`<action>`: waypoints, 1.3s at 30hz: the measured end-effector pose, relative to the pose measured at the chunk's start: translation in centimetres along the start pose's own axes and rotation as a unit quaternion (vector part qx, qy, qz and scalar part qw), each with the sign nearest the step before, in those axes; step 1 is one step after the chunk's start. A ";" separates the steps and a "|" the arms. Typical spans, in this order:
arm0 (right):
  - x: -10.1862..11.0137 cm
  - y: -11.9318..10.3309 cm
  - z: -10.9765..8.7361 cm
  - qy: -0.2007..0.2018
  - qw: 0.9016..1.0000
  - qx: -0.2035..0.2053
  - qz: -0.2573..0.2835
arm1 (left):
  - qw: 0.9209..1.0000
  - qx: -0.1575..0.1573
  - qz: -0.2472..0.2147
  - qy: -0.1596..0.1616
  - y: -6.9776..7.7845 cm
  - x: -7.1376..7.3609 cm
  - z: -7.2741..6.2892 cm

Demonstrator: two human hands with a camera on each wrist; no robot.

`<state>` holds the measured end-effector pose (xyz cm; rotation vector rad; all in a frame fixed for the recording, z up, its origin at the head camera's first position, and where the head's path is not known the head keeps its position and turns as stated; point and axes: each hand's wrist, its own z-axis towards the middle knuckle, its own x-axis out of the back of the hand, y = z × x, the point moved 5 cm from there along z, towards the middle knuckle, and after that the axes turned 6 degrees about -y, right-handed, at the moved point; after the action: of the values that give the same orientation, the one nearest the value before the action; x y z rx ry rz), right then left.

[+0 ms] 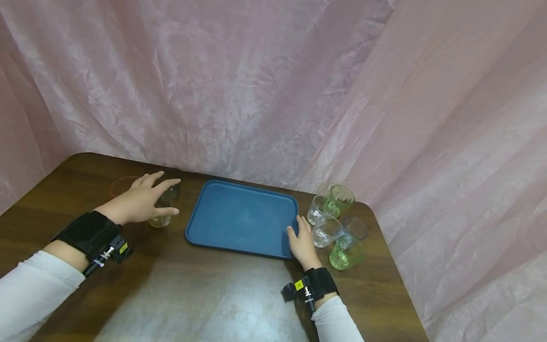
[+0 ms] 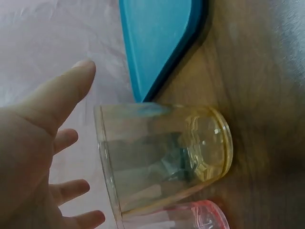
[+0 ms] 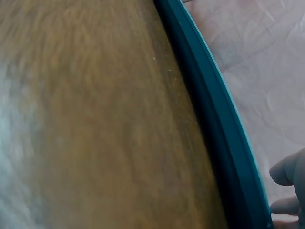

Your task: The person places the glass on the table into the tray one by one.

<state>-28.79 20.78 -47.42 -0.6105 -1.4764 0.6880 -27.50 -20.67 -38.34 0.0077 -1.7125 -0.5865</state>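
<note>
My left hand (image 1: pixel 138 202) hovers over a few tumblers on the left of the table, fingers spread. Under it stands a pale yellow tumbler (image 2: pixel 162 162), upright, its rim facing the palm with a gap between. Beside that is a pinkish-red tumbler (image 2: pixel 205 217), mostly cut off in the left wrist view; a darker one shows through the yellow wall. A blue rectangular tray (image 1: pixel 243 218) lies flat in the middle, nothing on it. At its right edge is my right hand (image 1: pixel 304 244), thumb over the rim and fingers extended along the side.
Just right of the tray several tumblers stand close together: a clear one (image 1: pixel 326 230), a green one (image 1: pixel 346 251), another green one (image 1: pixel 342 199) and a bluish one (image 1: pixel 355 228). A pink curtain (image 1: pixel 239 95) hangs behind the brown wooden table (image 1: pixel 205 294).
</note>
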 end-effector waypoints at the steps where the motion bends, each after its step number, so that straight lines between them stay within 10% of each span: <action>1: 0.0 0.0 0.1 -0.002 1.000 0.004 0.002 | 1.000 -0.006 -0.005 0.001 0.2 -0.1 -0.1; 39: 0.4 0.6 0.5 0.016 0.999 0.031 0.038 | 0.993 -0.064 0.078 0.055 1.1 -0.5 -0.6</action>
<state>-29.34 21.42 -47.57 -0.6296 -1.4028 0.7778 -26.44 -19.77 -38.26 -0.1803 -1.5502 -0.5670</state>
